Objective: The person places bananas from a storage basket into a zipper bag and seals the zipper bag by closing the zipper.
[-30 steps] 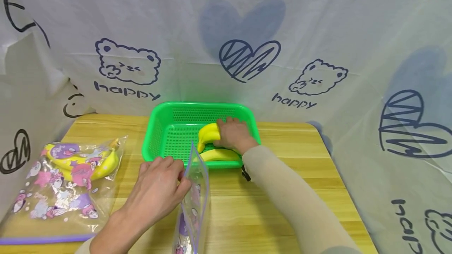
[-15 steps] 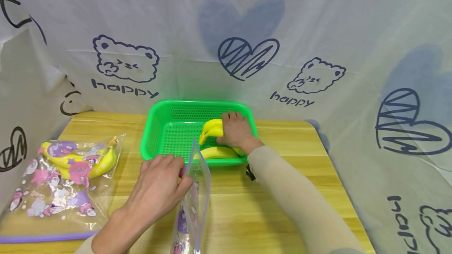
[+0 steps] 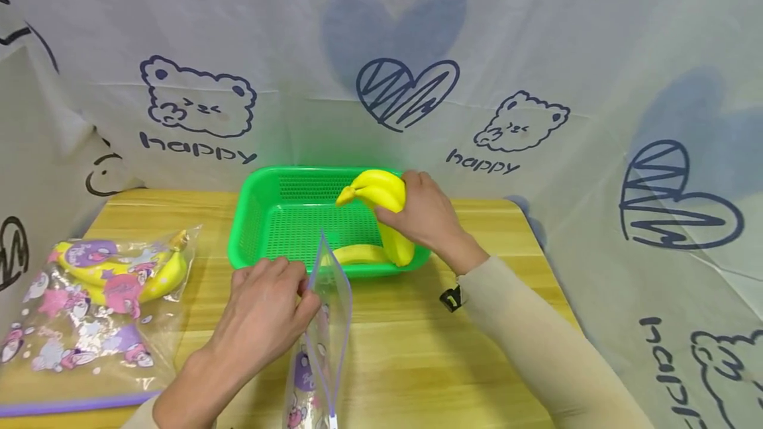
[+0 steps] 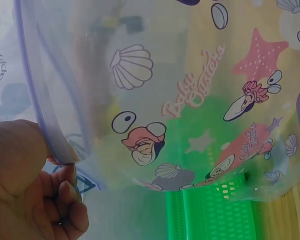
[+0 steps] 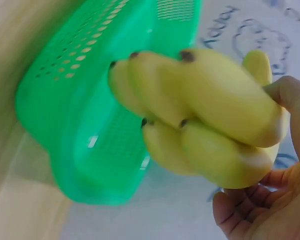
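Observation:
My right hand (image 3: 432, 214) grips a bunch of yellow bananas (image 3: 384, 194) over the right end of a green plastic basket (image 3: 238, 243). The right wrist view shows several dark-tipped bananas (image 5: 210, 95) in the bunch, with thumb and fingers round its stem end. My left hand (image 3: 268, 306) pinches the top edge of a clear printed zip bag (image 3: 330, 316) with a purple rim. That bag stands upright with its mouth spread. Another banana (image 3: 360, 255) lies in the basket, partly hidden behind the bag and the held bunch.
A second printed zip bag (image 3: 89, 336) with bananas inside lies flat on the wooden table (image 3: 417, 363) at the left. White printed cloth (image 3: 298, 38) hangs behind the basket and along both sides. A small black object (image 3: 451, 298) hangs at the right cuff.
The right hand has lifted the banana bunch up from the basket floor and moved slightly right. My left hand keeps its hold on the bag's edge.

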Action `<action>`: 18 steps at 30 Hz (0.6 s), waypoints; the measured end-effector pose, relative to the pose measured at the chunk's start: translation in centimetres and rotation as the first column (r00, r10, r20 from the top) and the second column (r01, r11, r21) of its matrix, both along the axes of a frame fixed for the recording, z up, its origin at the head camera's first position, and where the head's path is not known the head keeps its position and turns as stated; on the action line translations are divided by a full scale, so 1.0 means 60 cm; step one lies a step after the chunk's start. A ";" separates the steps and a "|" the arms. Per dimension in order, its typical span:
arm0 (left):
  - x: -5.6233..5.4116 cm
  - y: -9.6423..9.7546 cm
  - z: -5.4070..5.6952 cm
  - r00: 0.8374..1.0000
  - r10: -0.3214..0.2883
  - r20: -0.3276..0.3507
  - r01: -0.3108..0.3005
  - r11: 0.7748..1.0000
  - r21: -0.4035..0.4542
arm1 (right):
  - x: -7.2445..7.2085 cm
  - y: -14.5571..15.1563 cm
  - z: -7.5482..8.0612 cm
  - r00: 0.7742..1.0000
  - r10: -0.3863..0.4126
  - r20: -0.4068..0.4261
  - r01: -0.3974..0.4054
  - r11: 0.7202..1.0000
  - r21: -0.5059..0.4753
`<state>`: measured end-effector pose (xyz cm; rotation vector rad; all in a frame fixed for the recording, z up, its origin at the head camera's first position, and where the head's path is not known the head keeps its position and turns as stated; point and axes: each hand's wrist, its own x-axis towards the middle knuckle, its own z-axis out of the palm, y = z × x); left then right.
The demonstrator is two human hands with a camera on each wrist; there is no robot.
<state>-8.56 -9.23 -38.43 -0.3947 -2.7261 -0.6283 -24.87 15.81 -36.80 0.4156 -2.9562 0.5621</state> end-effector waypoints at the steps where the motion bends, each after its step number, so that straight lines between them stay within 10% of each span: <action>1: 0.000 0.001 0.000 1.000 0.001 -0.001 -0.001 1.000 0.003 | 0.009 0.002 0.009 1.000 -0.011 0.006 0.011 1.000 -0.028; 12: 0.001 0.031 -0.005 0.999 0.028 0.022 -0.029 0.999 0.046 | 0.140 0.005 0.117 0.992 -0.030 0.122 0.072 0.932 -0.356; 18: 0.002 0.039 -0.009 1.000 0.011 -0.021 -0.010 0.998 0.055 | 0.197 0.000 0.130 0.976 0.067 0.205 0.016 0.925 -0.379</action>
